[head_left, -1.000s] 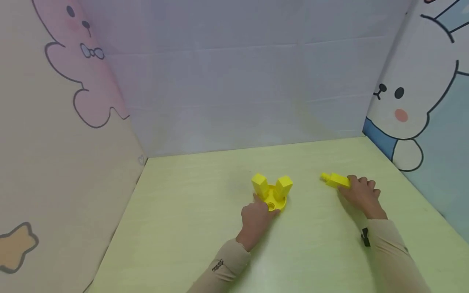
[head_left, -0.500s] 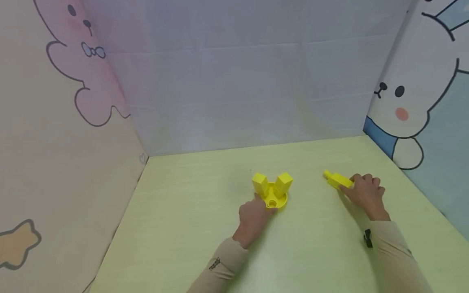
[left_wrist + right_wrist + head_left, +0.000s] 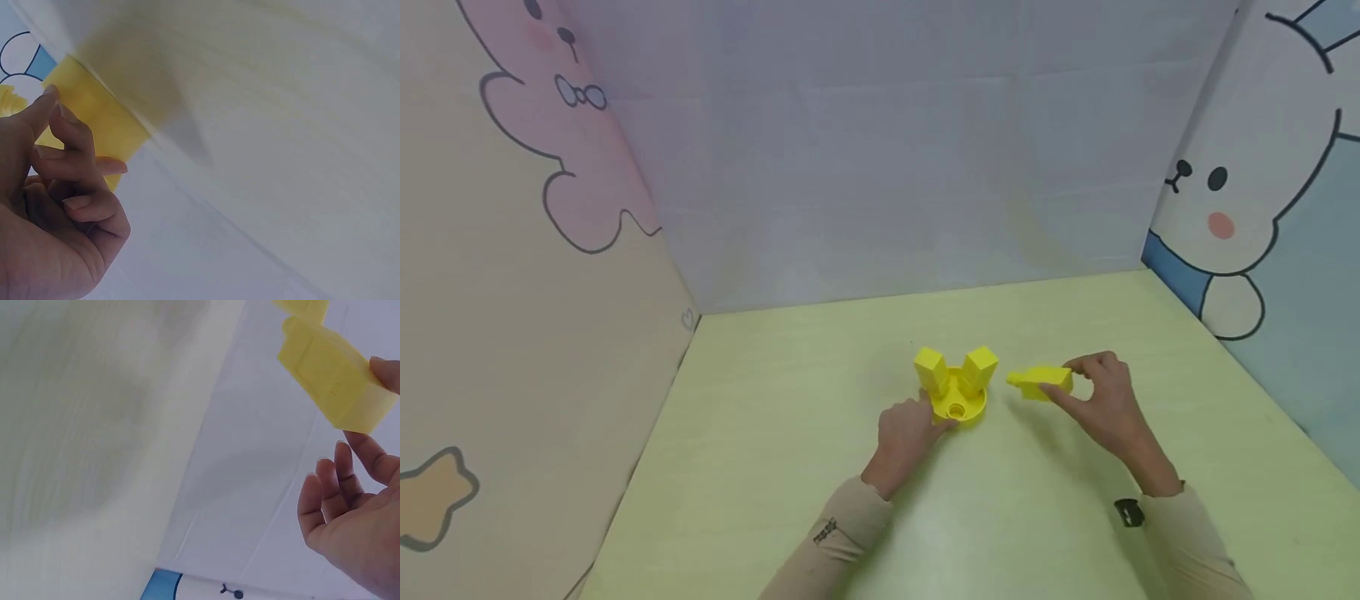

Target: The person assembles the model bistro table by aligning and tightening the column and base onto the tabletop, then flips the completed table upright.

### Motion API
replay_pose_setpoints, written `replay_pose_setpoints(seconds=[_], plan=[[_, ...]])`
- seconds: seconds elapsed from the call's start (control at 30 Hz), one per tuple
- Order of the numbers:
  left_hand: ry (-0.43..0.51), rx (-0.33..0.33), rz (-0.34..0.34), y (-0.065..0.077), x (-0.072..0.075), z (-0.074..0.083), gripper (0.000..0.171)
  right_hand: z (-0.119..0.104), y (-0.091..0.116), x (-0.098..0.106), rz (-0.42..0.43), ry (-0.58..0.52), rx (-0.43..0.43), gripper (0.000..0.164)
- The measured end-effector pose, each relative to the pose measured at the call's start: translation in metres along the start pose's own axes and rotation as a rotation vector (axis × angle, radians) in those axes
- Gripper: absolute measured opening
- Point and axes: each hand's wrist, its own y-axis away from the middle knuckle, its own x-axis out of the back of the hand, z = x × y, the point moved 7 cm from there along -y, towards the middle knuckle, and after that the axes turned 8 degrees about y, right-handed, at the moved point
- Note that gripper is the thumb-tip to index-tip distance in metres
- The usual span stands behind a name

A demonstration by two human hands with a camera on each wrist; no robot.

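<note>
A round yellow base (image 3: 972, 412) sits on the table with two yellow square posts standing at its back and a round socket (image 3: 956, 411) at its front. My left hand (image 3: 904, 435) grips the base's left and front rim between forefinger and thumb; in the left wrist view its other fingers curl loosely beside the base (image 3: 103, 119). To the right, my right hand (image 3: 1108, 410) pinches a yellow rectangular block (image 3: 1045, 382) by its end. The block is held above the table, its narrow round peg (image 3: 1014, 378) pointing left at the base, with a gap between them.
The pale yellow-green tabletop (image 3: 760, 467) meets a whitish back wall (image 3: 865, 183). Side walls printed with cartoon animals stand at the left (image 3: 512, 350) and right (image 3: 1315, 292).
My right hand has lifted the yellow block off the table's right side and carried it left towards the base. My left hand keeps its grip on the base, which stays nearly in place.
</note>
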Motion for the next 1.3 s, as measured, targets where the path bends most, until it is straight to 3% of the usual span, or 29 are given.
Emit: replay_pose_setpoints(seconds=[0.17, 0.33, 0.47, 0.63, 0.9, 1.03, 1.3], plan=[[0.004, -0.006, 0.009, -0.001, 0.000, -0.001, 0.062, -0.045, 0.006, -0.018, -0.026, -0.030, 0.122, 0.036], [0.003, -0.023, 0.052, 0.000, -0.001, 0.000, 0.058, -0.068, 0.004, -0.036, -0.036, 0.022, 0.227, 0.037], [0.002, -0.038, 0.069, 0.001, -0.001, 0.000, 0.057, -0.078, 0.000, -0.045, -0.078, 0.079, 0.235, 0.037], [-0.002, -0.032, 0.039, 0.000, -0.001, 0.000, 0.057, -0.088, -0.008, -0.052, -0.143, 0.147, 0.226, 0.038], [0.038, -0.017, 0.003, 0.000, -0.001, -0.001, 0.053, -0.112, -0.023, -0.065, -0.173, 0.333, 0.292, 0.046], [0.034, -0.011, -0.005, -0.001, -0.002, -0.001, 0.053, -0.119, -0.028, -0.072, -0.173, 0.411, 0.272, 0.046], [0.005, -0.021, 0.018, -0.001, -0.002, 0.000, 0.054, -0.119, -0.035, -0.084, -0.151, 0.460, 0.139, 0.049]])
